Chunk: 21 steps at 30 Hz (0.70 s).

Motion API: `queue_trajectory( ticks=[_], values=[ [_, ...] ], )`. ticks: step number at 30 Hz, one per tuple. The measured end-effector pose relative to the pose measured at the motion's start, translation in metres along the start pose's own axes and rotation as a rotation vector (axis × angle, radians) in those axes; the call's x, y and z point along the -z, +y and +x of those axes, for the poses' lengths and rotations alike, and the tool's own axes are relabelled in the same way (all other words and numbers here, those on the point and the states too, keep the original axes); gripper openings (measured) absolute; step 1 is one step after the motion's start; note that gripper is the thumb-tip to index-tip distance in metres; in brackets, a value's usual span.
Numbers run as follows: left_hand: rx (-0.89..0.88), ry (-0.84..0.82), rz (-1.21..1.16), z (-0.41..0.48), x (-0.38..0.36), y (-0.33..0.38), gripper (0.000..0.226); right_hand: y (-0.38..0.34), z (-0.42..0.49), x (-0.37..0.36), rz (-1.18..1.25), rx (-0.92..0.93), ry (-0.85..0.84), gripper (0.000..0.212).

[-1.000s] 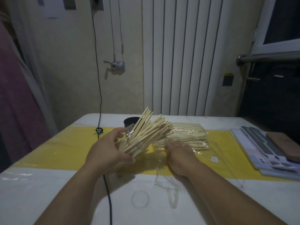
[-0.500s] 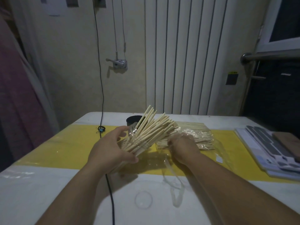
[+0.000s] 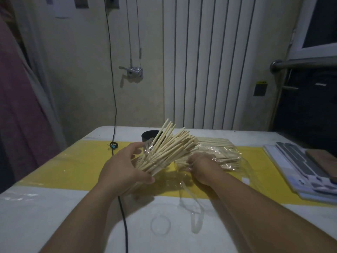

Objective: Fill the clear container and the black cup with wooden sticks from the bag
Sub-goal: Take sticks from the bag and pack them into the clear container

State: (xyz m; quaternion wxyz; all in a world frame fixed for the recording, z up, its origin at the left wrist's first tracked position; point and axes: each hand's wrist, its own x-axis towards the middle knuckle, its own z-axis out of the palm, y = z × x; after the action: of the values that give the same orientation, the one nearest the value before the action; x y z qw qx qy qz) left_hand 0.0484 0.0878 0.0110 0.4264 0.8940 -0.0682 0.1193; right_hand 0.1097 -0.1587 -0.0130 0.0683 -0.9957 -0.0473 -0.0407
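**Clear container tilted in left grip, right grip in the bag**

I see my left grip [image 3: 124,172] wrapped round the clear container [image 3: 148,152], fingers on top and thumb beneath, holding it tilted over the yellow mat [image 3: 73,167] on the white surface [image 3: 36,216]. A dense bundle of wooden sticks [image 3: 171,145] juts from its mouth toward the upper right. The black cup [image 3: 148,135] stands upright just behind it. My right grip [image 3: 204,167] sits inside the clear plastic bag [image 3: 242,161], against the bagged sticks [image 3: 215,145]. The film blurs its fingers, so I cannot tell whether it grasps any. 1 black cable [image 3: 125,220] passes under my left forearm.
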Motion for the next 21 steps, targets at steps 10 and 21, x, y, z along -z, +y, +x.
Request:
queue_trajectory(
  ticks=[10,21],
  values=[
    [0.0,-0.003,0.005,0.001,-0.001,-0.001,0.09,-0.004,-0.014,-0.002,0.196,-0.013,-0.024,0.02],
    [-0.014,-0.014,0.061,0.0,0.0,0.0,0.089,-0.009,-0.037,0.006,-0.062,0.075,0.039,0.025]
  ],
)
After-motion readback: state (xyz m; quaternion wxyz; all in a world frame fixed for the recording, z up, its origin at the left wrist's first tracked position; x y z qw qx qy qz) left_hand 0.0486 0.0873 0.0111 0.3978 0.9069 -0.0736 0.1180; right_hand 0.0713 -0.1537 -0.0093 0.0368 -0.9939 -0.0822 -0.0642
